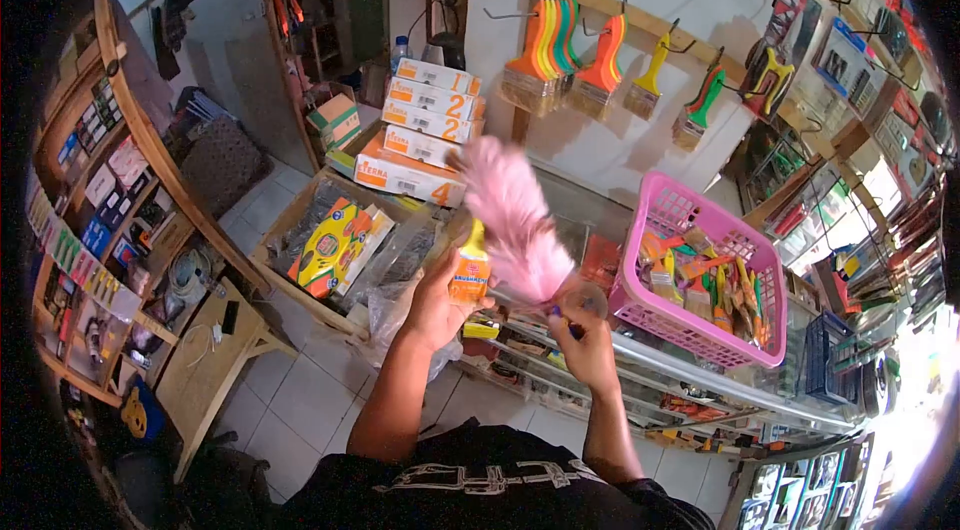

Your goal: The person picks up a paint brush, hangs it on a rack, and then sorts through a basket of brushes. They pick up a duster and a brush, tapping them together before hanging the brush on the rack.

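Duster [515,220], pink, blurred mid-frame, right hand [588,345] fingers clenched on handle. Left hand [440,305] fingers grasping yellow brush pack [470,275]. Risk: swing could clip pink basket [700,340] on glass desk [640,360], or knock pack loose.

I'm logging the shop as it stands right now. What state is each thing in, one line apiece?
left hand: closed around a small yellow brush, held upright
right hand: gripping the pink duster, head blurred
pink basket: on the glass counter, full of brushes
paint brushes: hanging on wall hooks
numbered boxes: stacked, closed
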Available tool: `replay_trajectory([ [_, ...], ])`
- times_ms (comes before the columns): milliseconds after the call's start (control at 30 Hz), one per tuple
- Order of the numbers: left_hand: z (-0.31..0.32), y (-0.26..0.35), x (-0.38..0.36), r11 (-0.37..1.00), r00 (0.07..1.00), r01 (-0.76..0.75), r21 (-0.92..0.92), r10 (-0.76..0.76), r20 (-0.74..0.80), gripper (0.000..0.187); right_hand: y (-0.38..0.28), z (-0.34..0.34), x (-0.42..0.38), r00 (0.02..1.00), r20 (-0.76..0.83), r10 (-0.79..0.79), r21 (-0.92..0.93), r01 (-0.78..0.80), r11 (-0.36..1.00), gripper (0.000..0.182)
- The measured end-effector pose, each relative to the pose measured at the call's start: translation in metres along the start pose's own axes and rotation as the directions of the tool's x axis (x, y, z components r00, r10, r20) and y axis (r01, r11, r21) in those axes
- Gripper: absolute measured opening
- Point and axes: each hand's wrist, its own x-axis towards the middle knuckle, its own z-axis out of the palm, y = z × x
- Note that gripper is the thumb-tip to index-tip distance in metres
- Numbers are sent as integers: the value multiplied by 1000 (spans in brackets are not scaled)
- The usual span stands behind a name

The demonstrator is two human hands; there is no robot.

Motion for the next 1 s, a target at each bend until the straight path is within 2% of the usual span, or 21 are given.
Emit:
replay_trajectory([
  [67,11,-4,-5,997,997,-60,46,62,-53,47,-6,-2,-6,997,53,-58,-14,59,998,30],
  [100,16,-4,-8,994,992,-87,72,93,-81,46,-11,-1,-6,1000,-15,-25,-22,25,999,30],
  [167,5,-3,-5,999,999,-45,8,45,-17,48,-22,0,-4,988,-148,43,-29,-48,998,29],
  [233,-6,-5,-4,996,997,-26,-85,32,72,53,-27,-3,-6,992,-43,118,20,-117,993,29],
  [267,-13,-9,-5,998,996,-58,-17,59,72,53,-28,-6,-6,989,12,148,40,-148,988,29],
  [300,-22,-13,-8,995,994,-90,52,86,74,52,-21,-6,-8,994,86,72,-13,-71,997,28],
  [367,18,-4,-17,994,990,-113,10,114,-82,46,-12,2,-7,996,67,50,39,-53,998,27],
  [400,13,-2,-12,994,993,-110,-2,110,-46,47,-6,8,-7,998,57,40,66,-44,997,26],
  [433,5,-3,-7,994,994,-106,-15,106,-12,48,-3,24,-3,992,-110,-55,133,69,989,19],
  [567,-7,2,-7,994,996,-86,-73,88,23,47,-14,19,-11,994,86,69,151,-81,985,25],
  [600,-4,4,-8,993,997,-75,-88,78,22,47,-14,16,-10,996,37,75,132,-79,988,25],
  [633,2,3,-8,991,990,-118,-68,112,-85,46,-14,13,-9,997,-12,82,114,-81,990,25],
  [700,14,5,-13,989,980,-127,-69,115,-161,46,-13,12,-10,990,-71,120,121,-110,986,25],
  [733,28,10,-15,989,973,-133,-69,117,-197,47,-20,9,-11,997,17,80,82,-81,993,24],
  [767,48,15,-16,988,953,-110,-105,75,-295,49,-32,4,-14,994,105,42,44,-47,998,24],
  [800,12,9,-7,987,995,-82,-141,89,47,49,-39,1,-16,981,192,8,9,-10,1000,24],
  [833,5,15,-2,988,919,-37,-150,93,383,50,-40,6,-17,992,124,-9,62,1,998,25],
  [867,3,4,-15,985,988,-151,-78,154,29,51,-43,12,-17,998,61,0,40,-2,999,25],
  [933,38,14,-19,985,987,-125,-122,111,-116,50,-47,18,-15,998,-59,8,-11,-8,1000,25],
  [967,46,18,-16,982,978,-119,-147,91,-188,50,-41,20,-17,999,33,7,-51,-5,999,25],
  [1000,21,6,-3,971,987,-150,-185,158,30,49,-45,19,-17,996,83,27,-13,-26,1000,25],
])
